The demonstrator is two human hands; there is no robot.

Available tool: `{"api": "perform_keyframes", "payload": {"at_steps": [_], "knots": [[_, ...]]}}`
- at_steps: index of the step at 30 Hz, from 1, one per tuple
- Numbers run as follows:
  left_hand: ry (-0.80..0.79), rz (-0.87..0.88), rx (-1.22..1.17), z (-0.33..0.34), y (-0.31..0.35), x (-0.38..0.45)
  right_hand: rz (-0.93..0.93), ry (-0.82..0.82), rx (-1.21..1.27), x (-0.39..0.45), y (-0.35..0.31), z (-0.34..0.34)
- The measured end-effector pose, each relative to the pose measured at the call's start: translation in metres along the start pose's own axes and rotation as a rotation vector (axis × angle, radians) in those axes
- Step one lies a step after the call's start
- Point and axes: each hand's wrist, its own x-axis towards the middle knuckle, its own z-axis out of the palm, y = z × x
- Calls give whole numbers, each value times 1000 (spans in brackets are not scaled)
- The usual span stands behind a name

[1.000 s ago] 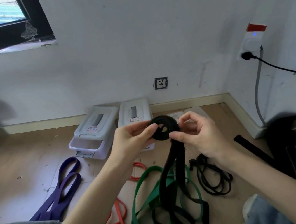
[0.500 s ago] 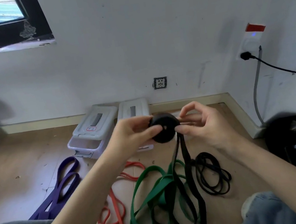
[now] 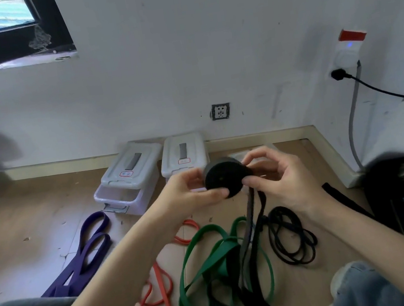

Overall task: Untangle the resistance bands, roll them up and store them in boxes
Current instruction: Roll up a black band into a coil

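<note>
A black resistance band (image 3: 226, 176), partly wound into a tight flat coil, is being held in front of the person at mid-frame, above a wooden floor (image 3: 25, 247). The coil is being gripped by the left hand (image 3: 188, 192), with the thumb lying across its lower edge and the fingers curled behind it. The right hand (image 3: 276, 178) is being kept at the coil's right side, its thumb and forefinger pinching the band where the unwound length leaves the roll; the remaining fingers are being held curved above. The free tail of the black band is hanging straight down from the coil to the floor, where it is lying across a green band (image 3: 212, 259).

The green band is lying in loose, overlapping loops directly below the hands. An orange band (image 3: 159, 289) is lying just to its left, partly hidden by the left forearm. A purple band (image 3: 87, 253) is stretched out farther left, well apart from the others. A thin black cord (image 3: 291, 239) is lying in coils to the right of the green band.

Two white lidded boxes are standing side by side against the skirting board beyond the hands: the left box (image 3: 131, 180), turned at an angle, and the right box (image 3: 183, 156), partly hidden behind the left hand. A wall socket (image 3: 220, 111) is set in the white wall above them. A large black roll (image 3: 395, 175) is resting on the floor at the right, near the corner.
</note>
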Motion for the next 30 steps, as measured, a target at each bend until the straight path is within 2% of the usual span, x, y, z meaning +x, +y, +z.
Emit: {"api": "perform_keyframes", "payload": {"at_steps": [3,8,9,11,15,18,21,25,27,30], "knots": [[-53,-31,21,7,-3,-4,-34,-80,-28,0,-3,-2],[85,-11,-268,12,-2,-2,25,-4,53,-2,2,3],[85,-4,-252,12,-2,-1,14,9,42,-2,3,4],[49,15,-73,8,0,1,-8,-16,-3,-2,2,4],[-120,81,210,2,5,3,-134,-166,-333,0,-2,2],[-105,124,282,4,9,2,-125,-135,-290,2,-2,2],[-76,114,-6,-2,15,-1,-23,-34,-53,6,-6,-7],[-88,73,-520,-13,19,-1,-21,-31,136,5,-10,-3],[-70,64,-586,-5,17,-1,-20,-13,162,4,-8,4],[-34,57,-548,5,8,0,-22,43,114,3,-4,6]]}}
